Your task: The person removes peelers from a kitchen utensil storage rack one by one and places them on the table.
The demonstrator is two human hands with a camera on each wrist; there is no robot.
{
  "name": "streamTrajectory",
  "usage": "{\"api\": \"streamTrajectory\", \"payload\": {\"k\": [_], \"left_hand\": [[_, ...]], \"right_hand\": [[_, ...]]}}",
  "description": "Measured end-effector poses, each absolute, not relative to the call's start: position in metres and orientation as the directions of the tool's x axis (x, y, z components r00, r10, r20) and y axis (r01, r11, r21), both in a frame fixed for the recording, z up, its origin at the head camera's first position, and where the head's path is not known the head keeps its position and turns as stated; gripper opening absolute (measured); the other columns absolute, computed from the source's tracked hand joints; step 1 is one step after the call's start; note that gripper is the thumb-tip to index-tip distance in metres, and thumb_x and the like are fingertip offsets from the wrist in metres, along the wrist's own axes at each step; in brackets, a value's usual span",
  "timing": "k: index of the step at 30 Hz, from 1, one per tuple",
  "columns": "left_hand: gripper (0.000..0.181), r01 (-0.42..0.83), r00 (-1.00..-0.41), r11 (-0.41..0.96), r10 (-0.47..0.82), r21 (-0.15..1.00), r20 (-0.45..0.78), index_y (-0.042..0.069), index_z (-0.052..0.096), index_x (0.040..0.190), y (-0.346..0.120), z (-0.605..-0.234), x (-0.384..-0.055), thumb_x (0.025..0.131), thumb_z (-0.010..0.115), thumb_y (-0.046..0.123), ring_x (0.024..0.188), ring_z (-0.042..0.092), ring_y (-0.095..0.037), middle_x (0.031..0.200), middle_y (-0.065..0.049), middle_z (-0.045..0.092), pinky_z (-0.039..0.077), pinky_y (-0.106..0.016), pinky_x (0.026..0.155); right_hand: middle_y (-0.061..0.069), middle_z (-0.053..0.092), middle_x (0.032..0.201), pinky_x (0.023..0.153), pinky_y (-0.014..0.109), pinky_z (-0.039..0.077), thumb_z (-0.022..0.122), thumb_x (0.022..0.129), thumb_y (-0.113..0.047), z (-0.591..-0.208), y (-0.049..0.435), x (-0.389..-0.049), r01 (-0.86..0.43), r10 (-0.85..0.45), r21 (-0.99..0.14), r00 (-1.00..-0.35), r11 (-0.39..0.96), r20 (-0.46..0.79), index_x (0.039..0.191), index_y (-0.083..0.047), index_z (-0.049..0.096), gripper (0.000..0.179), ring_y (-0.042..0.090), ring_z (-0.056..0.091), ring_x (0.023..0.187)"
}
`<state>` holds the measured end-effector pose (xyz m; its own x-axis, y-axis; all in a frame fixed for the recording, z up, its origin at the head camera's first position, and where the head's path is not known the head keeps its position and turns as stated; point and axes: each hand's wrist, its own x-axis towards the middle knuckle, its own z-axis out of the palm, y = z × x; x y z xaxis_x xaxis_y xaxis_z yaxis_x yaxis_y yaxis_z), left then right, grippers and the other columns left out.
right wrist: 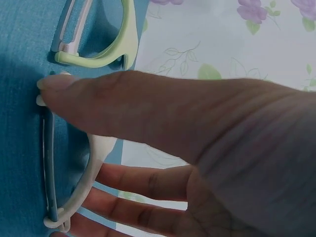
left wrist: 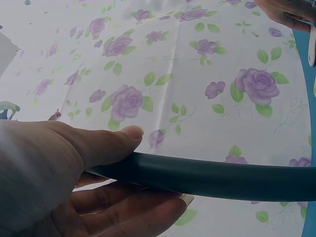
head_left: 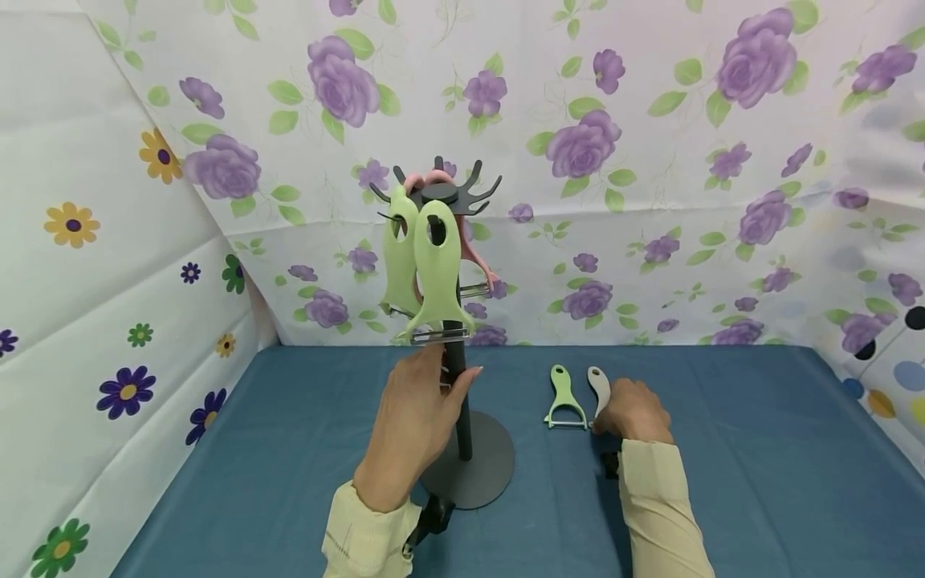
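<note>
My left hand (head_left: pixel 408 421) holds the dark upright pole (head_left: pixel 463 401) of a round-based stand, thumb on one side and fingers on the other. Two green peelers (head_left: pixel 438 277) hang on the near hooks, with pink peelers (head_left: pixel 473 255) partly hidden behind them. On the cloth to the right, my right hand (head_left: pixel 636 411) grips a white peeler (head_left: pixel 598 385) by its blade end. In the right wrist view the thumb lies at one end of the peeler head (right wrist: pixel 81 190) and fingers at the other. A loose green peeler (head_left: pixel 561 393) lies just left of it.
Several bare hooks (head_left: pixel 484 191) fan out at the stand's top right. Its flat round base (head_left: pixel 484 486) sits on a blue cloth (head_left: pixel 759 466). Floral sheets (head_left: pixel 650 265) hang behind and at the sides of the table.
</note>
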<state>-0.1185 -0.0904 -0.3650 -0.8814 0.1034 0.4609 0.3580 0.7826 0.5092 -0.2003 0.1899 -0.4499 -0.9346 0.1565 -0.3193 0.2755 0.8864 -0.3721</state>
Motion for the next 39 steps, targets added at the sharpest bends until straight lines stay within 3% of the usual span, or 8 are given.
{"api": "streamTrajectory", "payload": {"k": [4, 12, 16, 19, 22, 26, 29, 39], "left_hand": [[0.03, 0.342, -0.892, 0.783, 0.096, 0.519, 0.443, 0.003, 0.065, 0.11, -0.09, -0.364, -0.118, 0.097, 0.073, 0.029, 0.074, 0.074, -0.019, 0.093, -0.011, 0.073, 0.061, -0.031, 0.063], [0.028, 0.344, -0.893, 0.784, 0.102, 0.518, 0.438, 0.004, 0.065, 0.109, -0.091, -0.363, -0.116, 0.096, 0.073, 0.028, 0.073, 0.071, -0.018, 0.092, -0.009, 0.071, 0.06, -0.03, 0.062], [0.026, 0.353, -0.898, 0.763, 0.113, 0.542, 0.425, 0.004, 0.064, 0.109, -0.091, -0.363, -0.115, 0.097, 0.072, 0.027, 0.075, 0.072, -0.018, 0.094, -0.01, 0.07, 0.06, -0.029, 0.064], [0.023, 0.348, -0.913, 0.726, 0.12, 0.593, 0.39, 0.005, 0.064, 0.111, -0.092, -0.361, -0.115, 0.099, 0.069, 0.023, 0.082, 0.074, -0.019, 0.098, -0.01, 0.07, 0.062, -0.03, 0.069], [0.019, 0.35, -0.92, 0.687, 0.122, 0.636, 0.373, 0.006, 0.064, 0.113, -0.093, -0.36, -0.115, 0.1, 0.068, 0.019, 0.093, 0.075, -0.022, 0.103, -0.009, 0.072, 0.063, -0.031, 0.074], [0.019, 0.378, -0.906, 0.661, 0.121, 0.648, 0.405, 0.006, 0.066, 0.115, -0.093, -0.36, -0.115, 0.098, 0.069, 0.015, 0.099, 0.075, -0.022, 0.106, -0.009, 0.075, 0.064, -0.032, 0.077], [0.018, 0.397, -0.894, 0.655, 0.116, 0.643, 0.433, 0.006, 0.068, 0.113, -0.093, -0.361, -0.115, 0.097, 0.07, 0.014, 0.096, 0.076, -0.021, 0.104, -0.009, 0.076, 0.063, -0.032, 0.075], [0.013, 0.414, -0.88, 0.632, 0.093, 0.655, 0.466, 0.007, 0.07, 0.108, -0.092, -0.362, -0.117, 0.096, 0.071, 0.014, 0.09, 0.076, -0.02, 0.097, -0.009, 0.076, 0.064, -0.03, 0.072]], "right_hand": [[0.034, 0.059, 0.122, 0.077, 0.058, 0.054, 0.087, 0.08, -0.017, -0.449, 0.19, -0.2, 0.28, 0.161, -0.369, -0.933, 0.886, -0.322, 0.115, 0.008, 0.068, 0.048, 0.045, 0.061, 0.1], [0.028, 0.062, 0.107, 0.067, 0.049, 0.052, 0.086, 0.08, -0.016, -0.444, 0.192, -0.195, 0.272, 0.149, -0.388, -0.936, 0.88, -0.318, 0.101, 0.004, 0.072, 0.032, 0.037, 0.059, 0.087], [0.019, 0.059, 0.086, 0.059, 0.041, 0.046, 0.082, 0.083, -0.015, -0.44, 0.192, -0.192, 0.262, 0.145, -0.408, -0.944, 0.875, -0.296, 0.081, -0.002, 0.068, 0.019, 0.03, 0.056, 0.074], [0.009, 0.049, 0.068, 0.053, 0.036, 0.041, 0.079, 0.085, -0.015, -0.436, 0.192, -0.191, 0.251, 0.144, -0.437, -0.954, 0.864, -0.263, 0.069, -0.007, 0.057, 0.029, 0.024, 0.051, 0.063], [0.015, 0.057, 0.074, 0.054, 0.037, 0.045, 0.076, 0.088, -0.015, -0.432, 0.193, -0.19, 0.225, 0.134, -0.461, -0.966, 0.858, -0.223, 0.083, 0.001, 0.063, 0.021, 0.024, 0.054, 0.064], [0.033, 0.063, 0.122, 0.071, 0.048, 0.056, 0.073, 0.092, -0.019, -0.426, 0.193, -0.188, 0.194, 0.114, -0.471, -0.974, 0.861, -0.194, 0.132, 0.011, 0.058, 0.052, 0.036, 0.065, 0.088], [0.035, 0.056, 0.135, 0.079, 0.053, 0.057, 0.071, 0.094, -0.022, -0.424, 0.193, -0.188, 0.188, 0.103, -0.485, -0.975, 0.854, -0.196, 0.139, 0.011, 0.052, 0.059, 0.041, 0.066, 0.098], [0.036, 0.055, 0.137, 0.077, 0.052, 0.056, 0.069, 0.097, -0.031, -0.419, 0.192, -0.189, 0.19, 0.101, -0.519, -0.976, 0.834, -0.195, 0.141, 0.009, 0.051, 0.062, 0.045, 0.064, 0.105]]}}
